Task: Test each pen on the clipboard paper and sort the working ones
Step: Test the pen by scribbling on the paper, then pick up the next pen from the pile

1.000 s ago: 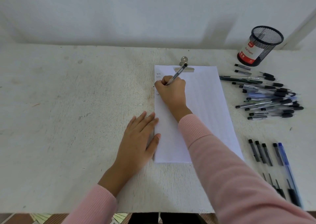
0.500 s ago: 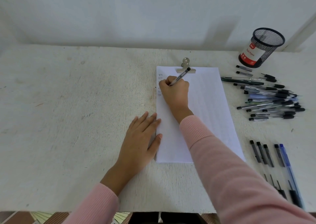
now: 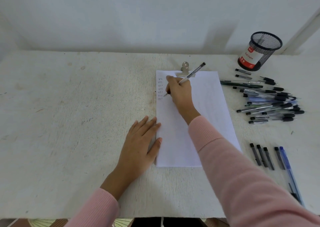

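Our right hand is curled around a ballpoint pen, pinching it low on the barrel. The pen has a clear barrel and a black end cap. It slants up and to the right over the knuckles, and its tip meets the clipboard paper near the sheet's upper left. Just beside the tip we see a short column of small dark scribbles running down the left margin; they are too small for us to read. Our left hand lies flat and palm down on the worktop with its fingers straight. Its fingertips and thumb touch the left edge of the sheet. Both arms wear pink ribbed sleeves. The white sheet lies lengthwise away from us, held at its far end by a silver metal clip. To the right of the paper, a loose pile of pens lies on the worktop, mostly clear-barrelled with black caps or grips and lying roughly crosswise. Nearer to us, and apart from the pile, is a small row of pens side by side, several dark ones and a blue pen at the outer end. At the far right corner stands a black mesh pen cup with a red and white label, upright near the pale wall.
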